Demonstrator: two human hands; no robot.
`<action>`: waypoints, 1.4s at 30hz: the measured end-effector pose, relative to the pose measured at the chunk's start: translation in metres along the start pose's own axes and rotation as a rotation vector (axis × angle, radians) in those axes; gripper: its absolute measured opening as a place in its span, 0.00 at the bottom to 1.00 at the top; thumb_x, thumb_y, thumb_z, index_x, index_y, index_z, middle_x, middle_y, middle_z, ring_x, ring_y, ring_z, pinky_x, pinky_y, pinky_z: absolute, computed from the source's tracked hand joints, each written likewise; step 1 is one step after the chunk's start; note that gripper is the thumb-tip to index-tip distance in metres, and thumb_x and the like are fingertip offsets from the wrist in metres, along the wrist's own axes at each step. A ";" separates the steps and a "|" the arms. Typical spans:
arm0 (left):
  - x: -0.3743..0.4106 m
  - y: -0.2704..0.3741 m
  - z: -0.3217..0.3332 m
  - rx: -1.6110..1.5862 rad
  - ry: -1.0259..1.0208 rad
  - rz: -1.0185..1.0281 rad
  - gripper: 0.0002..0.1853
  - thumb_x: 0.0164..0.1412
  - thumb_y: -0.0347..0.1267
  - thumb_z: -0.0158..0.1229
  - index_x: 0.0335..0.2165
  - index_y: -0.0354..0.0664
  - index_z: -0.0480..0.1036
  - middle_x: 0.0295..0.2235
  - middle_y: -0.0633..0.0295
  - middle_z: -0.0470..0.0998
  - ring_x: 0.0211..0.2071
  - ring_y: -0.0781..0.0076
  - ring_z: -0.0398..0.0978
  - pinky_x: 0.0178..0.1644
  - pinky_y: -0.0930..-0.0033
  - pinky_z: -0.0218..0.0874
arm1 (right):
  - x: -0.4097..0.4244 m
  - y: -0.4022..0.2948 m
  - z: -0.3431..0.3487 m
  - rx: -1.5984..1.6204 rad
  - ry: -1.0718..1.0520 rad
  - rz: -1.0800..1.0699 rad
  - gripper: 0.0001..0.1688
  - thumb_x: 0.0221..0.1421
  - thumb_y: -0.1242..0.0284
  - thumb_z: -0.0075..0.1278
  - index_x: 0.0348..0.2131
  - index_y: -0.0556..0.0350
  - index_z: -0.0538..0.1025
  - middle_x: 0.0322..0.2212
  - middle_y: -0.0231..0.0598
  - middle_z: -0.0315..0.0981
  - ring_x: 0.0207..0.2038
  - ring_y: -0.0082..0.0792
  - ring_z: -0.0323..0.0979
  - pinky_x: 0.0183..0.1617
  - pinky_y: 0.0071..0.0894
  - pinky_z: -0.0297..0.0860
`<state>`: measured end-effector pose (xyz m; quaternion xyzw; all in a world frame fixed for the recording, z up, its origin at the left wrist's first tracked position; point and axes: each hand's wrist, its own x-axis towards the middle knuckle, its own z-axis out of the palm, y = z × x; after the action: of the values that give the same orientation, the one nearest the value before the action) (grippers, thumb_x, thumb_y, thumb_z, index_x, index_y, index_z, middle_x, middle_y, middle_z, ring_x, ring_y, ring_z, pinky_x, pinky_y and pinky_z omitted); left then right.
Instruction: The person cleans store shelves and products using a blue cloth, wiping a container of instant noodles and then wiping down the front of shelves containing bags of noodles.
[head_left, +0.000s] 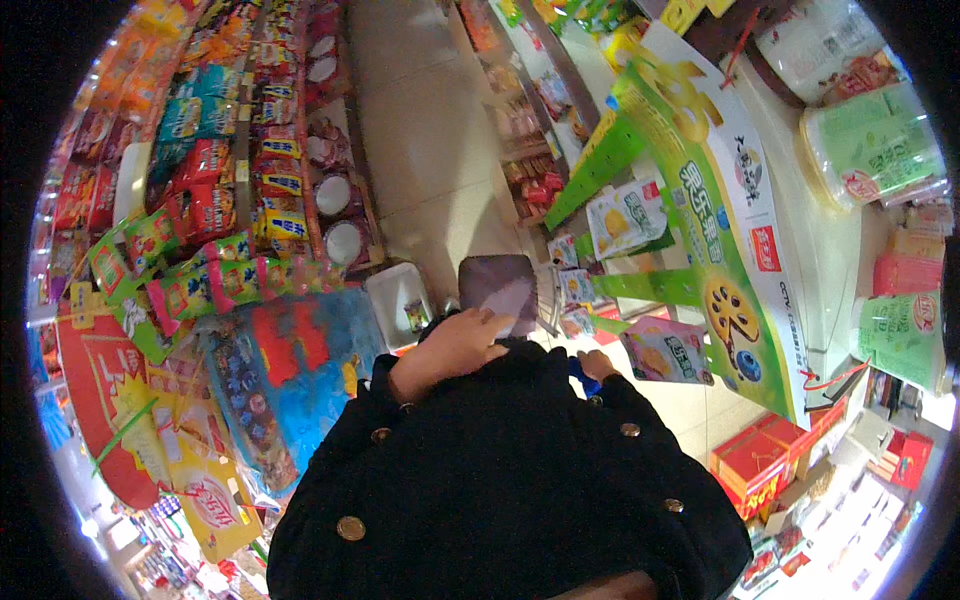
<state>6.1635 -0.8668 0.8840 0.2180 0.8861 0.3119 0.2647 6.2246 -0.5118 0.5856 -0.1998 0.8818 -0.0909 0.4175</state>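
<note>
My left hand (459, 346) is in front of my dark buttoned coat, its fingers pointing right, over the near edge of a dark square stool seat (496, 289). A pale translucent sheet or bag (512, 306) lies at its fingertips; whether the fingers hold it I cannot tell. At the right side of the coat, my right hand (598, 365) is next to something blue (583, 379), its fingers partly hidden. A white plastic bin (401, 304) with a small packet inside stands left of the stool.
Shelves of bagged snacks (202, 180) line the left side. A green cardboard display rack (637, 285) with hanging pouches stands at the right, near plastic tubs (874, 146). Red boxes (757, 457) are at lower right. A tiled aisle (420, 142) runs ahead between the shelves.
</note>
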 end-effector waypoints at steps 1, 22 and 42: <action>0.003 -0.002 0.002 -0.014 0.012 0.006 0.26 0.55 0.37 0.55 0.51 0.42 0.62 0.42 0.46 0.70 0.45 0.46 0.67 0.48 0.54 0.60 | 0.000 0.000 -0.003 0.088 -0.021 0.053 0.20 0.61 0.63 0.32 0.43 0.53 0.71 0.32 0.58 0.73 0.35 0.56 0.73 0.39 0.51 0.68; -0.055 -0.112 0.091 -0.217 -0.144 -0.437 0.26 0.55 0.39 0.55 0.50 0.40 0.62 0.43 0.45 0.70 0.44 0.46 0.68 0.47 0.54 0.62 | 0.247 0.019 0.059 0.365 0.095 0.516 0.26 0.50 0.54 0.44 0.28 0.61 0.78 0.32 0.55 0.75 0.37 0.53 0.73 0.45 0.50 0.67; -0.082 -0.103 0.092 -0.270 0.070 -0.414 0.26 0.54 0.38 0.56 0.49 0.38 0.63 0.42 0.45 0.71 0.42 0.46 0.69 0.46 0.54 0.62 | 0.269 -0.123 -0.054 0.294 -0.104 0.316 0.30 0.46 0.54 0.48 0.34 0.66 0.77 0.38 0.61 0.72 0.44 0.54 0.71 0.50 0.45 0.67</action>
<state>6.2589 -0.9445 0.7811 -0.0165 0.8708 0.3737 0.3189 6.0629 -0.7388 0.4715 -0.0005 0.8567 -0.1415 0.4960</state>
